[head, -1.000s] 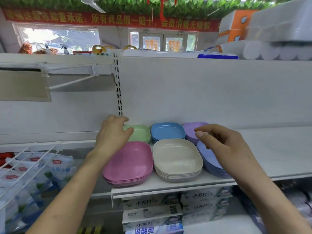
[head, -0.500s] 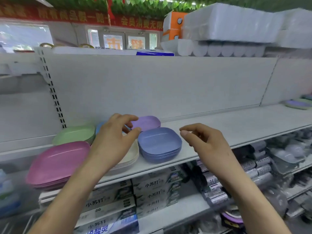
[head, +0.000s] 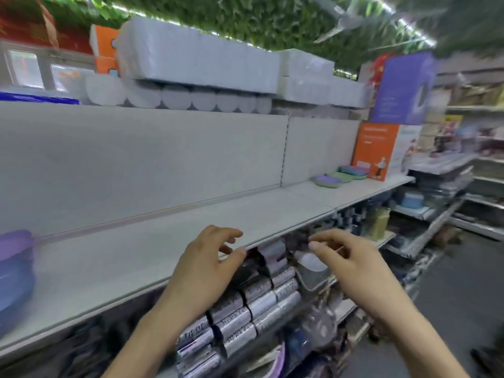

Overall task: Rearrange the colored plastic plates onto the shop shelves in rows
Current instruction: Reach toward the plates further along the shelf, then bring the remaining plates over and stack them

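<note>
Shop shelf (head: 152,252) now seen further right, blue plates (head: 13,285) at its left end; left hand (head: 207,266) and right hand (head: 351,263) hover before it, fingers loosely curled, empty.

A long white shelf of matt painted metal (head: 136,249) carries smooth, faintly glossy blue and purple plastic plates (head: 15,279) at its left end. Above it are white paper rolls in shiny clear plastic wrap (head: 196,64). Below are silvery packs with a foil-like sheen (head: 261,296).
</note>
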A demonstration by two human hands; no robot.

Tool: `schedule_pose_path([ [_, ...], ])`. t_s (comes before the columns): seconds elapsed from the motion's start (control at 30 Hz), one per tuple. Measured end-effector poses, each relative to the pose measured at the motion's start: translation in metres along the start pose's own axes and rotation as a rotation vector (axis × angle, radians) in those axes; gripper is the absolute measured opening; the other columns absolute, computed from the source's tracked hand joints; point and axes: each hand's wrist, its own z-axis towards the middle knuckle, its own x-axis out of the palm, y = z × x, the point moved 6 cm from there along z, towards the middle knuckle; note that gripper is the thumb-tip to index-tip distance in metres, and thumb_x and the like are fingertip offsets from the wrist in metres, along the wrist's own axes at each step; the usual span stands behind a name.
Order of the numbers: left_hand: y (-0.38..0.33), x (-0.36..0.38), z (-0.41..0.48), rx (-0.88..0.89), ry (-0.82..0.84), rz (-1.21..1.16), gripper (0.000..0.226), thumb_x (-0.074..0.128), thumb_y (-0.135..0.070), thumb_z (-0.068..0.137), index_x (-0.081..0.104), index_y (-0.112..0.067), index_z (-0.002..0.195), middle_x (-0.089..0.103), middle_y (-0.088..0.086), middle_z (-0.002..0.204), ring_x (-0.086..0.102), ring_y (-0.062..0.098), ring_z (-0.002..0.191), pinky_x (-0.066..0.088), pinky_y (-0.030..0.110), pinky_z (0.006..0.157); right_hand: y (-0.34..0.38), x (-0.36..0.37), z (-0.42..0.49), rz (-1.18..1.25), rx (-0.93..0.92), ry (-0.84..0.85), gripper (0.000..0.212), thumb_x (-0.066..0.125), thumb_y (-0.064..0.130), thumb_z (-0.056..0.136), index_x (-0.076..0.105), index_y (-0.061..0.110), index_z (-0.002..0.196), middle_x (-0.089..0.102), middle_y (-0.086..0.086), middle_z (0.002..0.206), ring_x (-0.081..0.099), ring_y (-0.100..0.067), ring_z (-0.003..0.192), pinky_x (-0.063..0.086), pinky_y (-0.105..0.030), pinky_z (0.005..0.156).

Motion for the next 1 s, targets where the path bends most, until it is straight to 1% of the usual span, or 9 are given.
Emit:
schedule_pose_path([
  [0.13,-0.028,0.076,0.048,0.05,0.085,-0.027,0.028,0.064,-0.04,0.098,0.066,-0.037,0.126,0.058,-0.022,0.115,0.061,-0.006,0.102,0.05,0.024,0.093,-0.062,-0.052,0.017,-0.004,0.087,-0.068,0.015,0.063,0.05,0.097,0.073,0.04,0.102,0.07,0.006,0.079,0.064,-0.012,0.069,0.051,-0.029,0.061],
  [0.3,-0.042,0.147,0.106,0.1,0.144,-0.056,0.025,0.064,-0.037,0.097,0.066,-0.038,0.122,0.059,-0.022,0.113,0.06,-0.008,0.1,0.046,0.014,0.087,-0.115,-0.079,0.051,-0.024,0.129,-0.108,0.014,0.062,0.05,0.098,0.072,0.04,0.1,0.068,0.004,0.079,0.063,-0.016,0.07,0.054,-0.04,0.066],
  [0.37,-0.043,0.173,0.133,0.112,0.157,-0.075,0.025,0.064,-0.036,0.097,0.066,-0.039,0.121,0.06,-0.021,0.112,0.061,-0.006,0.098,0.046,0.016,0.085,-0.131,-0.088,0.071,-0.045,0.138,-0.118,0.015,0.061,0.051,0.098,0.071,0.04,0.102,0.068,0.007,0.083,0.064,-0.012,0.072,0.056,-0.039,0.069],
  [0.47,-0.045,0.208,0.177,0.125,0.166,-0.122,0.023,0.066,-0.036,0.096,0.067,-0.039,0.119,0.061,-0.02,0.112,0.063,-0.006,0.096,0.048,0.02,0.084,-0.152,-0.105,0.106,-0.076,0.15,-0.151,0.013,0.061,0.05,0.098,0.071,0.041,0.1,0.068,0.009,0.083,0.064,-0.011,0.071,0.056,-0.036,0.068],
  [0.63,-0.038,0.249,0.254,0.105,0.117,-0.174,0.024,0.065,-0.042,0.095,0.066,-0.041,0.119,0.059,-0.023,0.115,0.061,-0.009,0.097,0.053,0.029,0.091,-0.175,-0.13,0.189,-0.132,0.149,-0.167,0.013,0.062,0.048,0.098,0.071,0.04,0.1,0.069,0.005,0.081,0.062,-0.011,0.07,0.056,-0.037,0.067],
  [0.7,-0.03,0.266,0.283,0.098,0.101,-0.132,0.025,0.062,-0.043,0.096,0.066,-0.04,0.121,0.057,-0.022,0.117,0.062,-0.006,0.097,0.053,0.033,0.092,-0.185,-0.135,0.225,-0.131,0.128,-0.186,0.012,0.062,0.047,0.098,0.071,0.04,0.1,0.07,0.007,0.083,0.063,-0.009,0.072,0.054,-0.034,0.066],
  [0.8,-0.023,0.293,0.318,0.105,0.076,0.03,0.031,0.056,-0.048,0.098,0.063,-0.038,0.127,0.05,-0.022,0.123,0.062,-0.003,0.096,0.055,0.039,0.089,-0.213,-0.135,0.263,-0.11,0.124,-0.194,0.013,0.063,0.048,0.098,0.071,0.04,0.103,0.072,0.01,0.087,0.063,-0.005,0.075,0.052,-0.027,0.066],
  [0.87,-0.022,0.314,0.336,0.102,0.082,0.116,0.033,0.052,-0.05,0.099,0.06,-0.038,0.129,0.048,-0.022,0.126,0.063,0.001,0.096,0.055,0.04,0.086,-0.237,-0.134,0.283,-0.106,0.138,-0.164,0.013,0.063,0.048,0.098,0.072,0.039,0.103,0.072,0.009,0.087,0.064,-0.007,0.075,0.055,-0.029,0.066],
  [1.0,-0.027,0.357,0.368,0.1,0.085,0.22,0.038,0.047,-0.052,0.1,0.053,-0.04,0.137,0.044,-0.019,0.132,0.062,0.009,0.106,0.055,0.042,0.085,-0.286,-0.144,0.325,-0.072,0.149,-0.157,0.012,0.064,0.046,0.098,0.072,0.039,0.101,0.072,0.012,0.084,0.065,-0.007,0.075,0.055,-0.03,0.067],
])
